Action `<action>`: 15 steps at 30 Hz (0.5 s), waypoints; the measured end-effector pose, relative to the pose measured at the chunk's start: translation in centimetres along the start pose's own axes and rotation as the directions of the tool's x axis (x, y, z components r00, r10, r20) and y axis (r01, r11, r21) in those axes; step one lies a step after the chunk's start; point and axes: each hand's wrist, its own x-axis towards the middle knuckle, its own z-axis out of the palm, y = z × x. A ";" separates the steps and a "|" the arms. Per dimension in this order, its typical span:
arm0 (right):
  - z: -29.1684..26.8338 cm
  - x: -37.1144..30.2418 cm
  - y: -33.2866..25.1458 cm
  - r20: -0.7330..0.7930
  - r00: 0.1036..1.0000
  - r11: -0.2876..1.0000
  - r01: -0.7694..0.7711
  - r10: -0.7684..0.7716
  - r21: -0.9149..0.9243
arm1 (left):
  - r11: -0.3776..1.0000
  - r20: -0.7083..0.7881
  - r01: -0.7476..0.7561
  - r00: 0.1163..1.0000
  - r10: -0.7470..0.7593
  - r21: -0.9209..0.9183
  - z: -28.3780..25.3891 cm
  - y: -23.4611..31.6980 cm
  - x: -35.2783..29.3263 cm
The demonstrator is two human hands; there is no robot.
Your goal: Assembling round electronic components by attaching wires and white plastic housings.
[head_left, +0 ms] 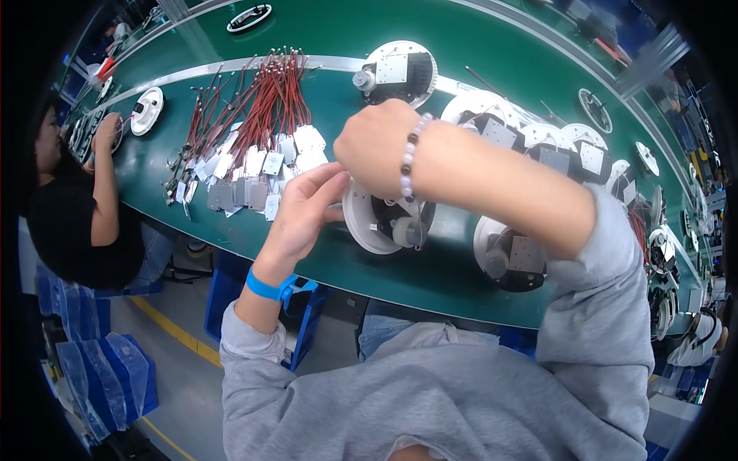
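A round white housing (361, 223) with black and clear motor parts sits at the near edge of the green bench, below my hands. My left hand (301, 211), with a blue wrist strap, is at its left rim. Thumb and forefinger come together there; whatever is between them is too small to make out. Over the top of the same housing, my right hand (377, 146) is curled with its back showing, a beaded bracelet on the wrist. Its fingertips are hidden, as is anything in them. The right forearm covers part of the housing.
Red wires (269, 100) with white and grey plates (254, 165) lie heaped to the left. Another round unit (396, 73) stands beyond my hands. Several similar units (511, 257) line the right side. At far left, another person (84, 200) works on a white disc (147, 111).
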 end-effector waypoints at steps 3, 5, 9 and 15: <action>-0.8 0.1 -0.1 0.148 0.989 0.995 0.028 -0.014 -0.095 | 0.999 -0.007 -0.014 1.000 0.015 0.038 0.3 0.3 0.1; -1.0 0.3 -0.3 0.159 0.987 0.996 0.025 -0.011 -0.084 | 0.999 -0.015 -0.008 1.000 0.009 0.045 -0.1 0.1 0.3; -1.3 0.7 -0.2 0.177 0.984 0.998 -0.022 0.031 -0.053 | 0.997 -0.060 0.003 0.998 0.002 0.077 -0.3 -0.2 0.5; 0.0 0.6 0.6 0.067 0.997 0.997 -0.029 0.024 0.071 | 0.999 -0.028 0.029 0.999 -0.029 -0.014 -0.4 -0.1 0.5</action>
